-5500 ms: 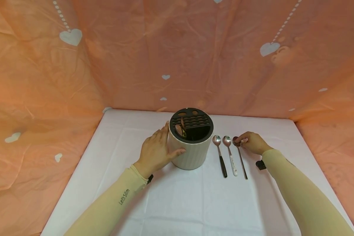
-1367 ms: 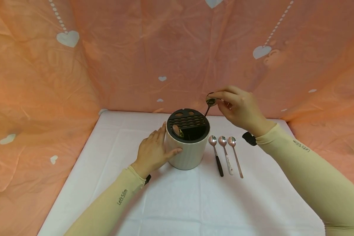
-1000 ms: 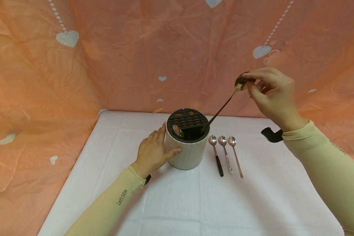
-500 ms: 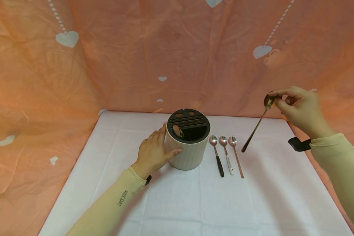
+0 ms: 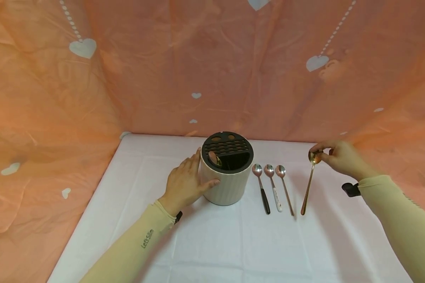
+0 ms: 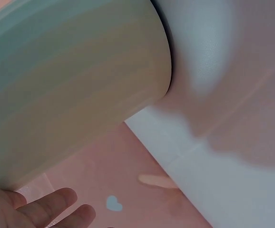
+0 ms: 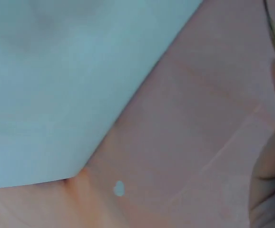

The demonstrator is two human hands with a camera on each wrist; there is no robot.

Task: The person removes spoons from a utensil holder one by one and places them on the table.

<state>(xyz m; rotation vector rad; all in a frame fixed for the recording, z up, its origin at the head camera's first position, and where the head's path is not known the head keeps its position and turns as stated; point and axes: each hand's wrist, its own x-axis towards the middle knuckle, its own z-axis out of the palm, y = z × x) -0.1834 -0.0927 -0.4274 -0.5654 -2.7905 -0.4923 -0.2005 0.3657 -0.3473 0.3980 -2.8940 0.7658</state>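
Observation:
My left hand (image 5: 185,181) rests against the left side of a ribbed white utensil holder (image 5: 224,188) with a black slotted lid (image 5: 230,147). Its fingers lie fairly straight along the wall, thumb across the front. One spoon bowl (image 5: 214,158) sticks up from the lid's large opening. Over the right part of the table, my right hand (image 5: 340,159) pinches a gold spoon (image 5: 307,188) by its bowl, handle pointing toward me. Left of it, three spoons lie in a row: a black-handled spoon (image 5: 263,192), a white-handled spoon (image 5: 275,190) and a slim metal spoon (image 5: 286,192).
A white cloth covers the table (image 5: 205,251). Orange-pink fabric with pale hearts (image 5: 219,70) hangs behind it and along both sides. The table's back edge runs close behind the holder.
My right hand picked a spoon up out of the holder, swung it right and lowered it beside the row. Earlier it set down the third spoon there. The left hand has stayed at the holder.

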